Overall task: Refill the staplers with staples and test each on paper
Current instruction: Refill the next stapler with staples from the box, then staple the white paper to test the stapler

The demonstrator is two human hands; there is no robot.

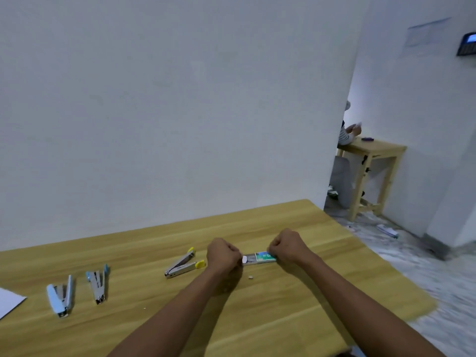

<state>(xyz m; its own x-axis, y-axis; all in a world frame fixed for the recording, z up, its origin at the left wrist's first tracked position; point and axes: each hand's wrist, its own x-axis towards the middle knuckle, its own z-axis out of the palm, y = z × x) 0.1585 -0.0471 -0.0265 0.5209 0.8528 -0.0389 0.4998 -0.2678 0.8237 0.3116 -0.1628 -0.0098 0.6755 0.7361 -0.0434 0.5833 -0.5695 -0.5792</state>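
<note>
Both hands meet over a small staple box (pixel 260 258) lying on the wooden table (pixel 296 331), and the box's long axis runs left to right, straight across between the two fists. The left hand (pixel 223 253) has its fingers curled at the box's left end, where a pale inner tray or flap shows; the right hand (pixel 287 245) pinches the right end, over the green label. Each hand therefore holds one end, and the box seems to be partly slid open, so the step in hand is probably pulling the tray out along that axis to reach a strip of staples. A tiny pale scrap (pixel 251 277) lies on the table just in front of the box. The yellow-tipped stapler (pixel 184 264) lies splayed open just to the left of the left hand, its hinge pointing toward the person and its two arms fanning away; it is the nearest one to load, and the left hand is the nearer to it. Two blue staplers (pixel 61 297) (pixel 97 284) lie open well off to the left, and a corner of white paper (pixel 9 301) shows at the table's left edge, ready for testing.
</note>
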